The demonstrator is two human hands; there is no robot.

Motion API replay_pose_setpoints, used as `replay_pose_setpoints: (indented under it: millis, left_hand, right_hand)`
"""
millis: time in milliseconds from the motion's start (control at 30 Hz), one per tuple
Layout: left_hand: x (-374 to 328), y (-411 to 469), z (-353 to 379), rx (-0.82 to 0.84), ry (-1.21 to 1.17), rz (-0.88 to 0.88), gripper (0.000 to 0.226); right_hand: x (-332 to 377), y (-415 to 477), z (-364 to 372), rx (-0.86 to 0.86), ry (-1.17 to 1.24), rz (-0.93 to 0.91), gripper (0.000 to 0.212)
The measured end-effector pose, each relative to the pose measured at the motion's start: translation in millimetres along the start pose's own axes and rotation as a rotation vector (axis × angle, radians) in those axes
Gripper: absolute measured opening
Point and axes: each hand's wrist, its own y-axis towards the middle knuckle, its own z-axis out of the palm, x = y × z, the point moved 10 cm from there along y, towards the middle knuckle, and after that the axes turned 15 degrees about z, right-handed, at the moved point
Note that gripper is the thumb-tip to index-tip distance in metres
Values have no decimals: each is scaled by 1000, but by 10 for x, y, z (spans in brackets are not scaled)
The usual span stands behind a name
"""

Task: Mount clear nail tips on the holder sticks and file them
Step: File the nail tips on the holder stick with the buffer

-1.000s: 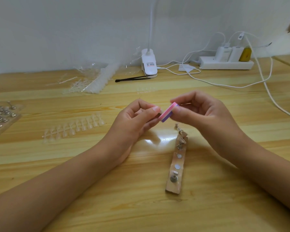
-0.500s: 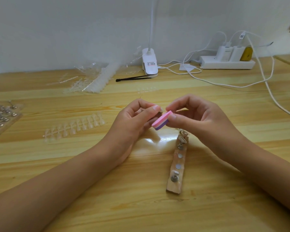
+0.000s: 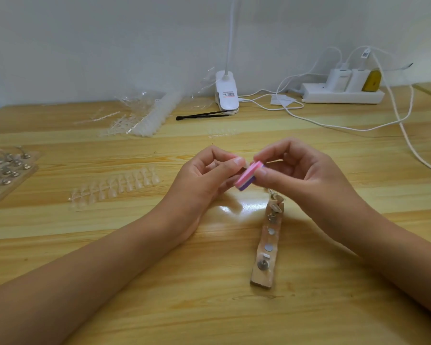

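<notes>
Our right hand (image 3: 301,175) pinches pink-purple file block (image 3: 248,176); left hand (image 3: 204,180) pinches small clear piece (image 3: 246,165) against it; holder strip (image 3: 268,245) at 5 o'clock.

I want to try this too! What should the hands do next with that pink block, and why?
Probably stroke the pink block across the tiny piece that the left hand pinches: the right hand holds the block against it, as if filing.

Single head-worn wide-angle view; faces forward, down over table (image 3: 209,307); left hand (image 3: 202,183), right hand (image 3: 304,180) near; wall (image 3: 110,46) behind.
</notes>
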Motion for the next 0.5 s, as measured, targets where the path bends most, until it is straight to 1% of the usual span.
replay_pose_setpoints:
  millis: [167, 267, 300, 400, 500]
  left_hand:
    - [-8, 6, -13, -15, -16, 5, 9]
    - [0, 1, 3, -5, -11, 0, 6]
    - [1, -1, 5, -5, -10, -2, 6]
    - [-6, 2, -13, -21, -21, 1, 6]
    - [-10, 12, -9, -18, -29, 5, 7]
  right_hand:
    - [60, -12, -89, -53, 60, -28, 21]
    - [1, -6, 21, 7, -6, 2, 17]
    - [7, -8, 15, 3, -6, -4, 17]
    - [59, -6, -106, -70, 55, -26, 23]
    - [24, -7, -15, -21, 18, -16, 18]
